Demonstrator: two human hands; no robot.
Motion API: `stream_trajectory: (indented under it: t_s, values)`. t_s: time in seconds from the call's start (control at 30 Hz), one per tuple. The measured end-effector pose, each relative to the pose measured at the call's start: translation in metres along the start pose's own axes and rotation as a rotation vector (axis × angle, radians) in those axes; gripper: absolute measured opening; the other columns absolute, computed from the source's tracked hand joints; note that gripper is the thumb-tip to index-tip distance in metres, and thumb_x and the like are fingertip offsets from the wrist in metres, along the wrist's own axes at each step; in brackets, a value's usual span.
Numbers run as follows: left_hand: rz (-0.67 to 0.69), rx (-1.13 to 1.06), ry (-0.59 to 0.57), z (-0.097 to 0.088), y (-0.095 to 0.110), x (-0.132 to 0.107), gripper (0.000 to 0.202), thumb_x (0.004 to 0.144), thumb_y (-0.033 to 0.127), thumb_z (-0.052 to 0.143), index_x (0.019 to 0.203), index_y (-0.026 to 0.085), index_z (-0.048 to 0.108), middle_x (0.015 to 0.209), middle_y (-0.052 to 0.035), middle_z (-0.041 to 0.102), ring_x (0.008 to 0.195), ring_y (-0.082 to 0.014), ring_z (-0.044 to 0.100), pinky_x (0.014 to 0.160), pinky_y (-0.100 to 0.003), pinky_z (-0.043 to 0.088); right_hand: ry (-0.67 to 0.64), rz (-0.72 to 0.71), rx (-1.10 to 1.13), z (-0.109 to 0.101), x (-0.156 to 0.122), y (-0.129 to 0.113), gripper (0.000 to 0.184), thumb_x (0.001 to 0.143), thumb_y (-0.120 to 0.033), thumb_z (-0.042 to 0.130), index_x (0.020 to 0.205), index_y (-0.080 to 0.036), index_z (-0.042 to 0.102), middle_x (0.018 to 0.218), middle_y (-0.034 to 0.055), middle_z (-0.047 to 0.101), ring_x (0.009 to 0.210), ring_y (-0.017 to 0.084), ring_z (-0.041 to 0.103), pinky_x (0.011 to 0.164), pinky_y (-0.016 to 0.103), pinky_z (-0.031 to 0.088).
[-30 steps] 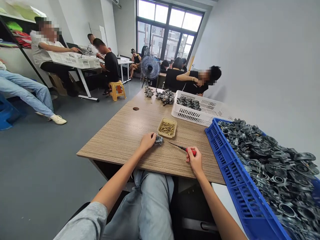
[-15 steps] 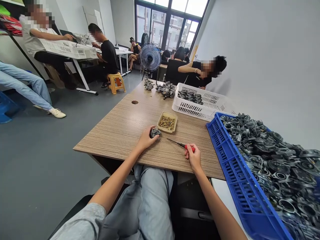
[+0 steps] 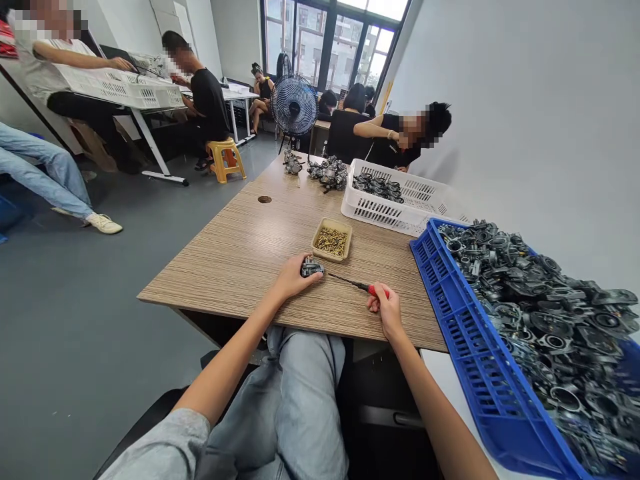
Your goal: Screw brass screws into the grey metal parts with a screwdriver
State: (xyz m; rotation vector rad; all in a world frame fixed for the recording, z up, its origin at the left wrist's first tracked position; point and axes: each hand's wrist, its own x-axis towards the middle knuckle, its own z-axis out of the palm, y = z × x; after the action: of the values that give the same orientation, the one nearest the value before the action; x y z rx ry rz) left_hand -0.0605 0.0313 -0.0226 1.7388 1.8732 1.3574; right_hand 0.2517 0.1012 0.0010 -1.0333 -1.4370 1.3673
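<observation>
My left hand [image 3: 293,275] rests on the wooden table [image 3: 240,260] with its fingers closed around a small grey metal part [image 3: 311,268]. My right hand [image 3: 385,311] grips the red handle of a screwdriver [image 3: 356,285]. The screwdriver's thin shaft points left, with its tip close to the metal part. Just beyond the part sits a small tan tray of brass screws [image 3: 331,239].
A blue crate [image 3: 465,333] heaped with grey metal castings fills the right side. A white basket [image 3: 395,212] with more parts stands behind it, and loose parts [image 3: 325,173] lie at the table's far end. A fan [image 3: 294,107] and several seated people are beyond.
My left hand turned the metal part so it shows more between the fingers. The screwdriver tip has moved nearer to the part. The camera tilted slightly.
</observation>
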Motion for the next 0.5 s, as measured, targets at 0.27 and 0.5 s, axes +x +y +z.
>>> stream_trajectory:
  t_s: [0.27, 0.5]
  values:
    - [-0.012, 0.049, -0.017, -0.001, -0.002, 0.001, 0.049, 0.095, 0.063, 0.076, 0.123, 0.023, 0.075, 0.118, -0.0126, 0.081, 0.112, -0.0342, 0.074, 0.107, -0.049, 0.057, 0.003, 0.01, -0.006, 0.001, -0.001, -0.003, 0.064, 0.083, -0.083, 0.079, 0.085, -0.02, 0.068, 0.054, 0.0025, 0.067, 0.043, 0.011, 0.046, 0.045, 0.023, 0.039]
    - [0.082, 0.028, -0.047, -0.004, 0.01, -0.006, 0.053, 0.093, 0.057, 0.079, 0.134, 0.025, 0.071, 0.128, -0.0121, 0.077, 0.121, -0.0337, 0.073, 0.113, -0.048, 0.057, 0.016, 0.022, 0.038, -0.002, 0.001, -0.002, 0.064, 0.082, -0.084, 0.081, 0.085, -0.021, 0.066, 0.054, 0.0016, 0.067, 0.042, 0.011, 0.046, 0.043, 0.023, 0.037]
